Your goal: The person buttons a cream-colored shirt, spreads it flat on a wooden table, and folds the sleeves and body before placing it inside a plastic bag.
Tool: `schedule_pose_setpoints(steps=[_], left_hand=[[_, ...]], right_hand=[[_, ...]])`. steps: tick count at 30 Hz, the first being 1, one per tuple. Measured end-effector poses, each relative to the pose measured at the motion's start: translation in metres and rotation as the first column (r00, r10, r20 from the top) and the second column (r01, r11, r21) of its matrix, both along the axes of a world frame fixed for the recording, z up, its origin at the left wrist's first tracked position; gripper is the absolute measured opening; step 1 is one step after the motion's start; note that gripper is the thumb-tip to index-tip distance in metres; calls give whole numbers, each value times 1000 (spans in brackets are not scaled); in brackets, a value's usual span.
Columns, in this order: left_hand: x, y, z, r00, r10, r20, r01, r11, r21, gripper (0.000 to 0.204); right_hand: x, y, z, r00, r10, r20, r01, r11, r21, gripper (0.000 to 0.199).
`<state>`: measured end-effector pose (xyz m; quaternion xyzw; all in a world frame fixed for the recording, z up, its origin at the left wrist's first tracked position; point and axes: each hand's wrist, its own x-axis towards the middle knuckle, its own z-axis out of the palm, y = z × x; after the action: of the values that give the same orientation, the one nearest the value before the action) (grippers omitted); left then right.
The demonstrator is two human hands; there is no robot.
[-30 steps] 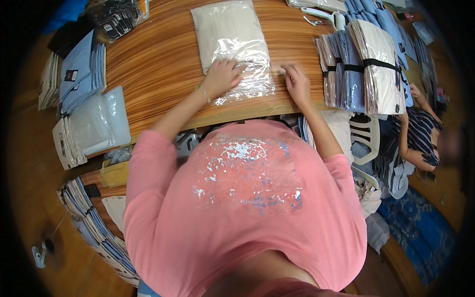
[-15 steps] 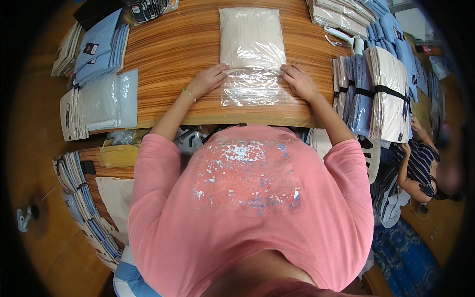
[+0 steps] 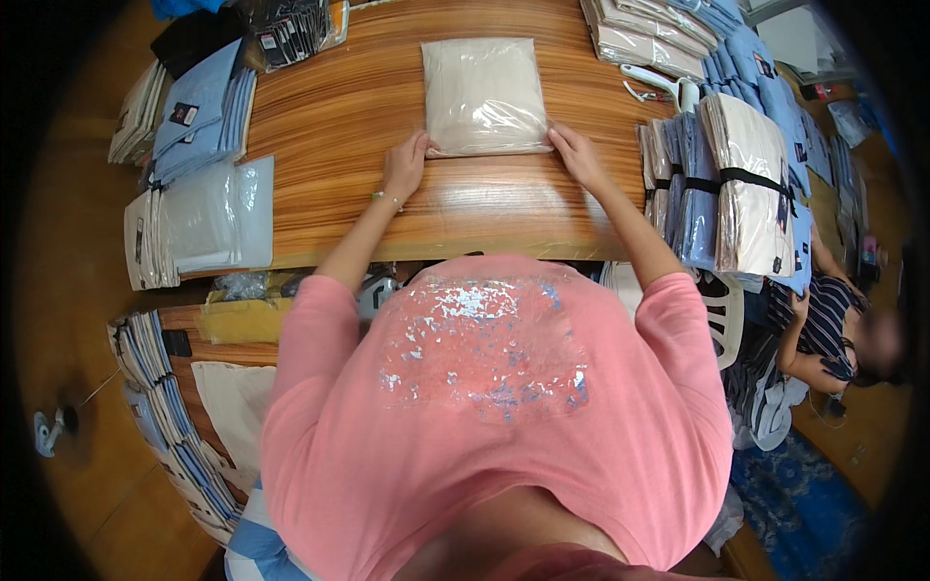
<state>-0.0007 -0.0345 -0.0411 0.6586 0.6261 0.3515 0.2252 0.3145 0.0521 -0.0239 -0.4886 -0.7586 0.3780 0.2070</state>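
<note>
A folded cream cloth item in a clear plastic bag (image 3: 484,97) lies on the wooden table in front of me. My left hand (image 3: 407,163) pinches its near left corner. At the near right corner my right hand (image 3: 575,151) is closed in the same way, thumb on top and fingers partly hidden. The bag looks smooth and squarish, with light glinting off the plastic. No loose flap shows along its near edge; whether it is tucked beneath is hidden.
Bagged cream and blue bundles (image 3: 746,184) tied with black bands stand at right, near a white-handled tool (image 3: 654,77). Blue folded garments (image 3: 199,116) and a pile of clear bags (image 3: 208,213) occupy the left. Another person (image 3: 814,320) works at far right.
The bag's clear flap, spread toward me before, no longer shows. My hands have gone from lying along the fold to pinching the bag's near corners.
</note>
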Motion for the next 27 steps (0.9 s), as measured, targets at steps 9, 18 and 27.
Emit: schedule_pose_setpoints(steps=[9, 18, 27], left_hand=[[25, 26, 4, 805, 285, 521, -269, 957, -108, 23], [21, 66, 3, 933, 306, 189, -338, 925, 173, 23], [26, 78, -11, 926, 315, 210, -343, 932, 117, 21]], right_hand=[[-30, 16, -25, 948, -319, -16, 319, 947, 41, 33], [-35, 16, -26, 935, -348, -59, 352, 934, 63, 32], [-36, 23, -16, 905, -412, 106, 418, 907, -47, 33]])
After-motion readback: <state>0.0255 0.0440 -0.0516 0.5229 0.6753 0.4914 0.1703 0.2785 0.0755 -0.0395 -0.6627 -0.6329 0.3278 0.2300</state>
